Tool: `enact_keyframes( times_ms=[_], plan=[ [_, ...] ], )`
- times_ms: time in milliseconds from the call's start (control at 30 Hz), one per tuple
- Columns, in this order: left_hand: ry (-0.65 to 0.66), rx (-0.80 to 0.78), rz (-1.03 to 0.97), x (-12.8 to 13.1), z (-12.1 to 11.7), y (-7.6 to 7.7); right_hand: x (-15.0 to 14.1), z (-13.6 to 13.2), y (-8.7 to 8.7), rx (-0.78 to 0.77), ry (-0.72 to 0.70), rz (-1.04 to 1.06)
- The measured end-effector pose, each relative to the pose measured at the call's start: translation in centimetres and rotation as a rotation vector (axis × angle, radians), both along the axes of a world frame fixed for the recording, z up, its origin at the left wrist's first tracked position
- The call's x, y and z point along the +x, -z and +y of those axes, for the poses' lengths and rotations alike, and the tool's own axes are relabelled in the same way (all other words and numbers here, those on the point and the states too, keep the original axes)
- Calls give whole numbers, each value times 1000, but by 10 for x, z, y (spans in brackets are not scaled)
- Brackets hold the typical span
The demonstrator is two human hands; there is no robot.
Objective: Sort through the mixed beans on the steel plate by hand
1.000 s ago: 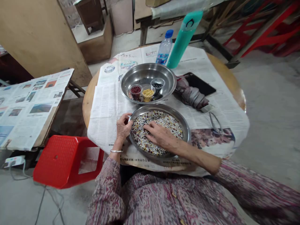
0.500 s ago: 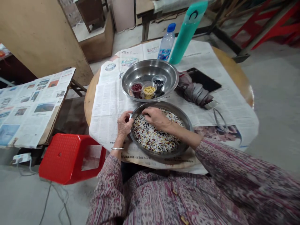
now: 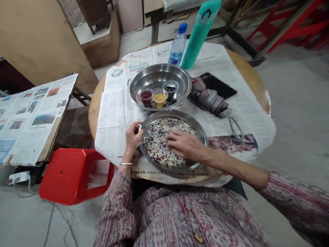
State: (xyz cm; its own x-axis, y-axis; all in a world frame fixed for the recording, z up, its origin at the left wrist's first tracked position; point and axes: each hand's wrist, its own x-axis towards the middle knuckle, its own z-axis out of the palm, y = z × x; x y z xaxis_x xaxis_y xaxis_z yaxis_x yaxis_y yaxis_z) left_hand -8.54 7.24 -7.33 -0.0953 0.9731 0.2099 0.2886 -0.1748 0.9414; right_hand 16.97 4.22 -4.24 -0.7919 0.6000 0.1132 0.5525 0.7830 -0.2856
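Fingers (image 3: 174, 136) of our right hand (image 3: 186, 144), spread wide, have slid nearer over the mixed beans (image 3: 156, 144); our left hand (image 3: 133, 135) curls around the steel plate's rim (image 3: 172, 112) (bangle (image 3: 126, 164) showing).

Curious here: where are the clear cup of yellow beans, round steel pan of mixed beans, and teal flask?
Clear cup of yellow beans (image 3: 159, 98), head view, on the beans.
Round steel pan of mixed beans (image 3: 202, 134), head view, on its rim.
Teal flask (image 3: 197, 37), head view, on its body.

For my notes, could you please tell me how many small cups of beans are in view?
3, all in the far steel bowl: a cup of dark red beans at left, yellow beans in the middle, black beans behind at right.
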Motion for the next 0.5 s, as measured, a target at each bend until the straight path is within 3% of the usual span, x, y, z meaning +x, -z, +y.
enact_keyframes(
  times_ms=[167, 367, 500],
  plan=[
    [8, 15, -8, -1, 0, 0, 26, -4, -7, 43, 198, 46],
    [4, -18, -8, 0, -1, -2, 16, -46, -9, -207, -46, 7],
    [1, -14, -6, 0, -1, -3, 4, -33, 5, -121, 16, 19]
  ],
)
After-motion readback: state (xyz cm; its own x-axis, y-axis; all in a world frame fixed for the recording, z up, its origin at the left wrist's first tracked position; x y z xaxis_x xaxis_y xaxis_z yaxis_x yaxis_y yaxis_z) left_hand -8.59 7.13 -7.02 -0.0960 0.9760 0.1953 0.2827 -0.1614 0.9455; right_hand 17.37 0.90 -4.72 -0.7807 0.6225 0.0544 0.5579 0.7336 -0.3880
